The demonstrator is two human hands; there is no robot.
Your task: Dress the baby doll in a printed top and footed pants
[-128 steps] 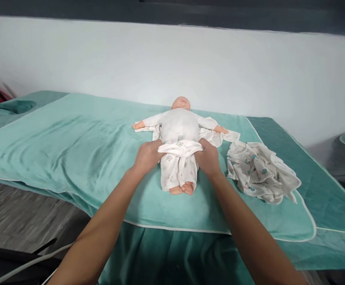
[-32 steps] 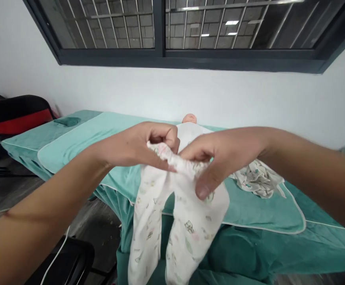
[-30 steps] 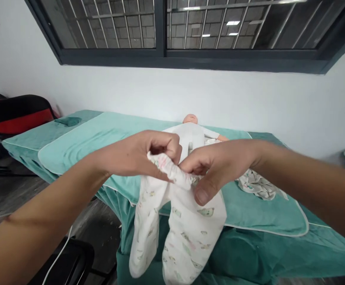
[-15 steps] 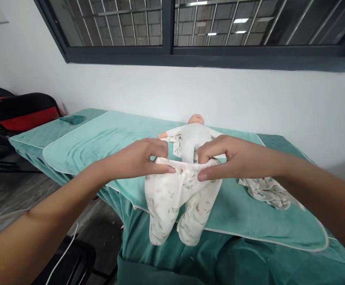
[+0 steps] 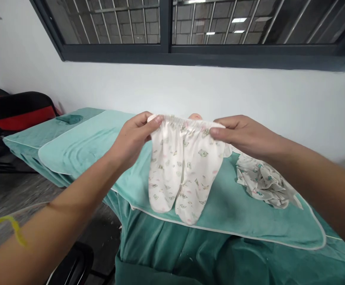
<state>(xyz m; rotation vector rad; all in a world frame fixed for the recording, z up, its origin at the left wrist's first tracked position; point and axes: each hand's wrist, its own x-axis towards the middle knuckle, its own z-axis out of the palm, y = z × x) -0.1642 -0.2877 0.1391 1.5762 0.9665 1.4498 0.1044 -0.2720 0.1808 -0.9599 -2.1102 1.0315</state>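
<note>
I hold up a pair of white printed baby trousers with feet [image 5: 182, 170] by the elastic waistband, stretched flat between both hands. My left hand [image 5: 133, 134] pinches the waistband's left end and my right hand [image 5: 240, 132] pinches its right end. The trousers hang in front of the baby doll [image 5: 195, 116], of which only the top of the head shows above the waistband. Below lies the light green towel [image 5: 86, 146] on the padded table.
A crumpled white printed cloth [image 5: 261, 182] lies on the towel to the right. A darker green cover [image 5: 190, 253] drapes the table's front. Black and red chairs [image 5: 18, 113] stand at the left, a dark-framed window [image 5: 172, 31] above the white wall.
The trousers have come off the doll. From a bunched waistband held close together, my hands have moved apart and upward, spreading the trousers flat in front of the doll.
</note>
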